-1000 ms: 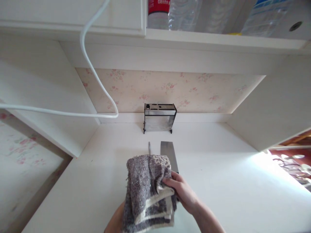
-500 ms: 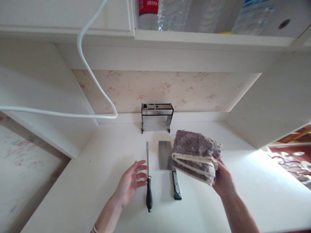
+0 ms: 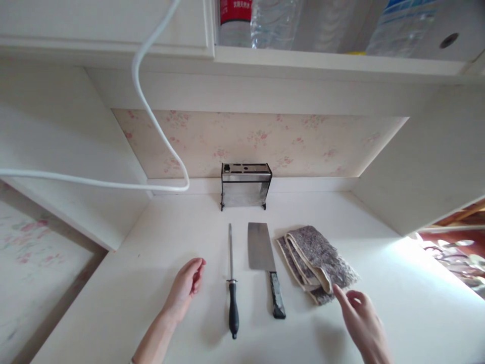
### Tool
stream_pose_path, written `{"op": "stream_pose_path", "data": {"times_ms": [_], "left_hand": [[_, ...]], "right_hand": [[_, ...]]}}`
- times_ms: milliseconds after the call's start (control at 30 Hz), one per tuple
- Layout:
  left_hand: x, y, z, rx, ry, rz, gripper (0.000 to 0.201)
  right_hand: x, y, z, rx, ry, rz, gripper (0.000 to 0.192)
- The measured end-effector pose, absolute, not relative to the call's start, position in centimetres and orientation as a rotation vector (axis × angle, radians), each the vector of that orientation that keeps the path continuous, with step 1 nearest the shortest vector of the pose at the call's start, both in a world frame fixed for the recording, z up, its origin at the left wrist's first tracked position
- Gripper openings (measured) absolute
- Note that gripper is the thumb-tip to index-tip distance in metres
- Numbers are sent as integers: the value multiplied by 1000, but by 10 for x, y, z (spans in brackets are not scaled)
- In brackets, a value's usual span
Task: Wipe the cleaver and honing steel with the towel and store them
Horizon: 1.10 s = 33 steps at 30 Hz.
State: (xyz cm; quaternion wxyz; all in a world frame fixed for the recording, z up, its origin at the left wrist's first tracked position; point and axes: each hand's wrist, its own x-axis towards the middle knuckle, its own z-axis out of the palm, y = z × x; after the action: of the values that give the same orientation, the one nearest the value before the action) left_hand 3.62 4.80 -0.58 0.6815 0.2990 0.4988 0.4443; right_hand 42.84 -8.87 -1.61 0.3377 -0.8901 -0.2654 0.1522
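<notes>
Your two bare hands hover low over a white surface (image 3: 379,263), and neither one holds anything. Your left hand (image 3: 185,288) rests at the left with its fingers (image 3: 197,270) loosely curled, empty, near but not touching the tools. Your right hand (image 3: 359,316) is at the lower right with its fingers (image 3: 341,296) released and spread; the index fingertip sits just beside the near edge of one folded grey-brown terry towel with a cream border (image 3: 318,260) — whether it touches the cloth cannot be told.

Three things lie in a row on the surface between your hands. Counting from the left: one slim steel sharpening rod with a black handle (image 3: 232,283), one rectangular steel cleaver with a dark handle (image 3: 263,258), and the towel. The rod and the cleaver lie side by side, apart from each other, handles pointing toward you. The towel lies flat, just to the right of the cleaver blade.

Behind them, against a pale wall panel printed with small pink flowers (image 3: 265,139), stands one upright metal knife block with slots in its black top (image 3: 245,184) — no knife is seen in it. One white cable (image 3: 151,116) loops down from above on the left. On the white shelf overhead (image 3: 303,60) stand clear plastic water bottles (image 3: 273,23), one with a red label; their count is unclear.
</notes>
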Motion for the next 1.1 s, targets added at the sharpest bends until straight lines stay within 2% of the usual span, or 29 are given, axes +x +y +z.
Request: {"op": "stream_pose_path", "data": {"times_ms": [100, 233, 400, 1100], "left_hand": [[32, 49, -10, 660, 1025, 918, 31], [28, 48, -15, 650, 954, 777, 41], [26, 47, -16, 666, 941, 772, 44], [34, 50, -19, 663, 985, 812, 42]], "right_hand": [[407, -87, -10, -2318, -822, 366, 49], [368, -63, -15, -2070, -957, 502, 47], [337, -31, -28, -1963, -1003, 518, 45], [335, -25, -45, -1990, -1208, 481, 39]]}}
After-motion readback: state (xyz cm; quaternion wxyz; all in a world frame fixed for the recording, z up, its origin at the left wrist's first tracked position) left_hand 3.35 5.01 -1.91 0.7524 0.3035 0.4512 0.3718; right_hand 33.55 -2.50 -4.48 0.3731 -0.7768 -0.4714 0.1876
